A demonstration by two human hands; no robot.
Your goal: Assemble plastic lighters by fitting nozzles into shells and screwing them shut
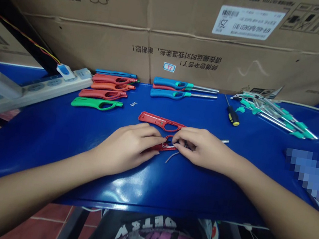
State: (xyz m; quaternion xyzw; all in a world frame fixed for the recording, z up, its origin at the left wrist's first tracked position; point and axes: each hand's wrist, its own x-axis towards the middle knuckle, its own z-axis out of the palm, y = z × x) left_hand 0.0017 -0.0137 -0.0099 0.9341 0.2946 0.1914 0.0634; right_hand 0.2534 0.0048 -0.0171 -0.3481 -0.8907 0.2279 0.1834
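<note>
My left hand point(135, 144) lies over a red lighter shell half point(164, 147), its fingers closed on the shell's left part. At the shell's right end my right hand point(193, 145) pinches with thumb and fingertips; what sits between them is mostly hidden. A thin wire point(171, 157) sticks out below those fingertips. Beyond my right wrist shows the tip of a metal tube point(224, 141). Just behind both hands rests the other red shell half point(159, 120), hollow side up.
Lighter handles in green point(96, 103), red and orange lie at left beside a power strip point(37, 89). Blue lighters point(166, 93) with metal tubes lie behind. A screwdriver point(232, 115) and a pile of tubes with teal parts point(282, 115) are at right. A cardboard box point(98, 44) stands behind.
</note>
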